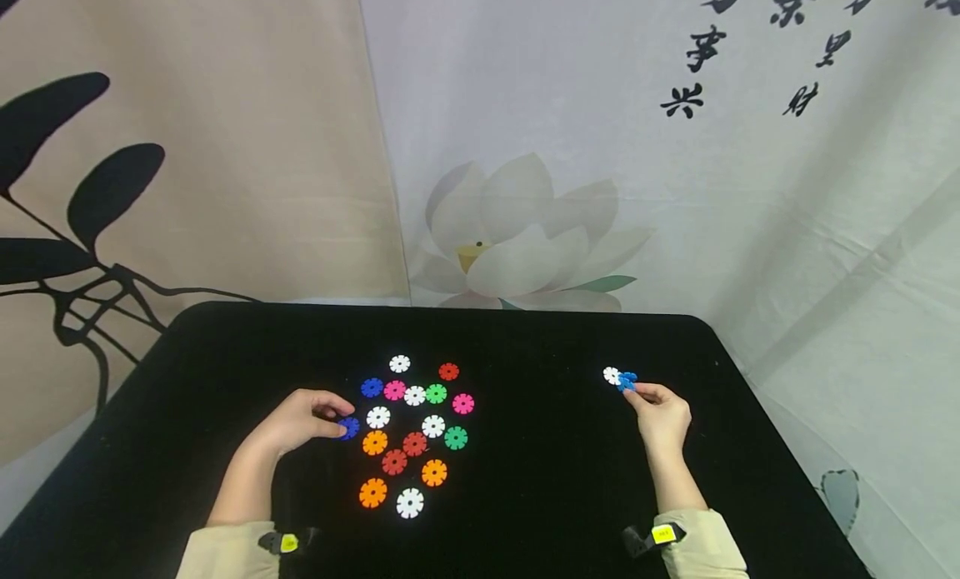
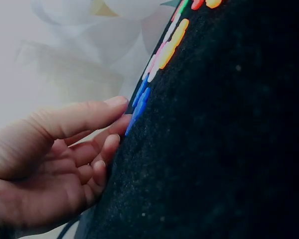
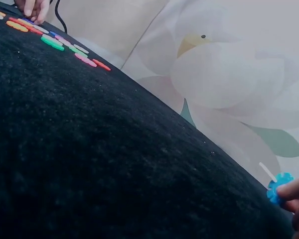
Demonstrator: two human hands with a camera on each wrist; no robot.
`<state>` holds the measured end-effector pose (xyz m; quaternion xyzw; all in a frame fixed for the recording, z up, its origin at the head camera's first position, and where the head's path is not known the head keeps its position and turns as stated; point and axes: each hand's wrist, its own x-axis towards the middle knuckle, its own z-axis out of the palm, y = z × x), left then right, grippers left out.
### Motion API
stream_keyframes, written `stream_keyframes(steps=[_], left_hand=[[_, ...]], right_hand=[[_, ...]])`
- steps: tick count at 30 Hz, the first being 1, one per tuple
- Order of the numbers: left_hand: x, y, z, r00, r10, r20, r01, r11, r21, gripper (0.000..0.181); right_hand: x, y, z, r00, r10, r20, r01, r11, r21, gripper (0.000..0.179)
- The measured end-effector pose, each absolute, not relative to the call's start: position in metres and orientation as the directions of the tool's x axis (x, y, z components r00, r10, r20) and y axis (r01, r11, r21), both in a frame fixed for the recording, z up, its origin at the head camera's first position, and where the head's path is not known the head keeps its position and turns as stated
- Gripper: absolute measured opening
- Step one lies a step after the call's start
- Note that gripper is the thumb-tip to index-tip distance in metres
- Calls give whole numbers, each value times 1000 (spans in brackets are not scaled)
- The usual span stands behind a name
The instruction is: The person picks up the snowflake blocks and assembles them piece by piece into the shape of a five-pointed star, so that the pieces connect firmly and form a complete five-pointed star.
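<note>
My left hand [image 1: 303, 421] is at the left edge of a group of notched plastic building discs. Its fingertips touch a blue disc [image 1: 350, 427] that lies flat on the black table; the left wrist view shows the thumb and fingers right at the edge of that blue disc [image 2: 138, 112]. Out to the right, my right hand [image 1: 664, 416] pinches blue discs [image 1: 627, 380] joined to a white disc [image 1: 611, 376]. In the right wrist view the blue piece [image 3: 279, 188] is between thumb and fingers, with the white disc [image 3: 267, 171] edge-on behind it.
Several loose discs lie spread left of centre, among them an orange disc [image 1: 372, 493], a white disc [image 1: 410, 503], a green disc [image 1: 456, 437] and a pink disc [image 1: 463, 404]. The black table [image 1: 540, 446] ends at a printed curtain [image 1: 525, 104] behind.
</note>
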<state>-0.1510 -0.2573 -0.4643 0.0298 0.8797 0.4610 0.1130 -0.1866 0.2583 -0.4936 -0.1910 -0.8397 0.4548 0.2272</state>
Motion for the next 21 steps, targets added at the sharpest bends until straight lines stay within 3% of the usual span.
stream_keyframes(steps=[13,17,21], left_hand=[[-149,-257,-467,-974,185,-128,13,612,790,22],[-150,-256,-466,-972,196,-126,25,627,779,21],[-149,-255,-464,-972,202,-122,33,628,778,21]], right_hand=[[-185,256,-492,-845,489,216,112,557,-823,24],[-183,248,-483,-808,504,304,69,593,-802,30],[-180,234,-470,-803,449,392,-38,618,-786,23]])
